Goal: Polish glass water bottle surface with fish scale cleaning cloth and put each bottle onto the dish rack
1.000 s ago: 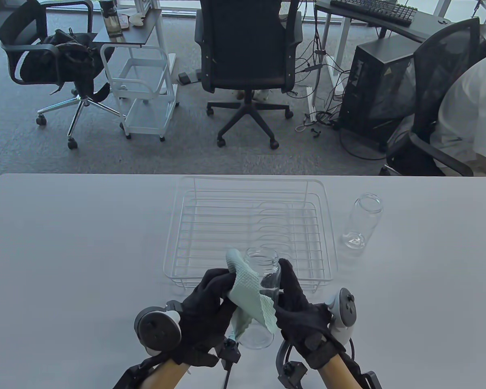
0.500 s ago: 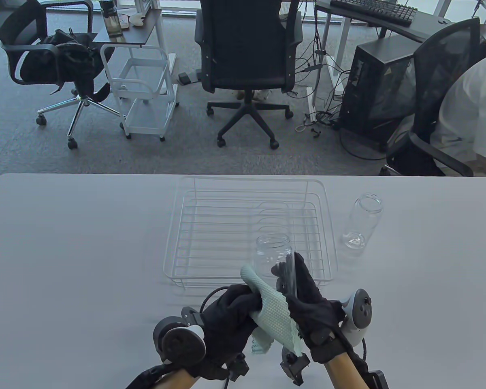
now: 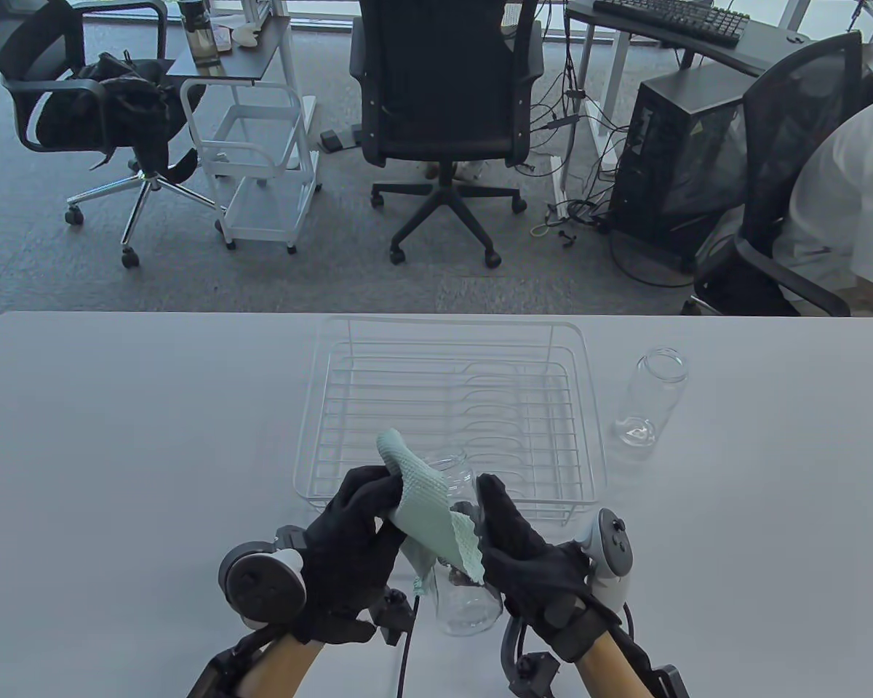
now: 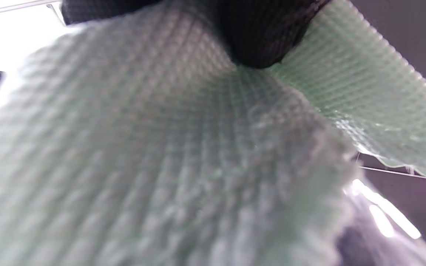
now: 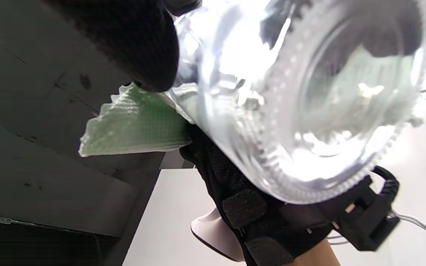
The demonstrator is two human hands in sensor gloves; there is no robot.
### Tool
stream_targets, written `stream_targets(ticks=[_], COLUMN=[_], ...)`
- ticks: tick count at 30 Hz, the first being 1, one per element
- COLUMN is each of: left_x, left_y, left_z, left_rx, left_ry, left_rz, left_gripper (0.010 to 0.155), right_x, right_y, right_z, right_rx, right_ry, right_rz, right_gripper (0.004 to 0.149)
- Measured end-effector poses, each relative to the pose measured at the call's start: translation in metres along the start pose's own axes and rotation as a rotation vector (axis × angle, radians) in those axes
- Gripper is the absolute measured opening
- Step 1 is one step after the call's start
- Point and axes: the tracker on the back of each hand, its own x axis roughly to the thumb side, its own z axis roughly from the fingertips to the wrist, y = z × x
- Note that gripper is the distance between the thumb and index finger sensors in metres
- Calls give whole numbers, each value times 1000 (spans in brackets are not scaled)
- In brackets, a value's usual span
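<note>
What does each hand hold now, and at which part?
The right hand grips the glass bottle around its body. The left hand holds the green cloth, bunched, against the bottle's side.

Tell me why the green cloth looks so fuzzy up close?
In the left wrist view the cloth nearly touches the lens, so it blurs; in the right wrist view bright light glares through the bottle; the table view is sharp, and the cloth's weave shows.

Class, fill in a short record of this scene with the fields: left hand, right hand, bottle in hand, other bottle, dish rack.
left hand: left hand presses the green cloth onto the glass
right hand: right hand has its grip on the held bottle
bottle in hand: raised, tilted, mouth toward rack
other bottle: second bottle upright on table, right of rack
dish rack: dish rack holds no bottle
</note>
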Motion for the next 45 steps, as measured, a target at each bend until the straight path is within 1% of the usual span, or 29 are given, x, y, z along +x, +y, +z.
stream_targets(ticks=[2,4,6,10,12,13,15,18,19,21,22,23,24,28,31,33,35,38,40,41,43,45], left_x=[-1,-1,2,9,12,13,14,12,12,10,8,7,6,2,-3,-4,-5,-4,0,2,4,5], left_y=[-3,-7,-13,-29,-38,-42,-44,-43,-41,-38,-35,-33,-32,-18,-8,-5,-6,-12,-20,-26,-35,-43], left_z=[-1,-1,1,10,15,17,17,18,17,17,16,16,15,10,6,5,6,8,12,14,18,23], left_rx=[-19,-38,-73,-155,-187,-220,-247,-218,-206,-178,-171,-158,-146,-87,-32,-18,-25,-48,-91,-131,-207,-258], left_ry=[0,-8,-24,-68,-83,-104,-130,-118,-110,-100,-88,-75,-71,-32,13,26,25,25,-16,-47,-92,-105], left_rz=[16,25,13,-34,-45,-59,-87,-63,-57,-46,-18,6,24,50,105,110,86,102,51,25,9,15], left_gripper=[41,41,41,41,41,41,41,40,40,40,40,40,41,41,41,41,41,41,41,41,40,40], right_x=[1,4,8,13,17,21,26,29,26,22,20,17,16,15,10,7,5,4,4,4,6,10], right_y=[0,-1,-4,-13,-18,-21,-21,-16,-12,-11,-11,-11,-11,-9,-5,-3,-2,-3,-6,-9,-14,-19], right_z=[1,1,2,4,7,8,9,8,7,6,5,5,5,4,3,3,2,2,3,3,5,6], right_rx=[-19,-58,-79,-183,-195,-211,-237,-182,-139,-96,-63,-40,-30,48,94,108,74,23,-18,-64,-137,-187], right_ry=[-13,-23,-37,-83,-83,-95,-111,-97,-81,-59,-27,7,16,64,98,106,78,50,32,14,-16,-20], right_rz=[39,100,129,137,115,145,194,250,207,105,10,-46,-51,55,70,101,160,187,146,124,98,94], right_gripper=[84,93,98,102,103,104,101,96,90,83,79,77,76,82,87,92,96,101,102,103,104,104])
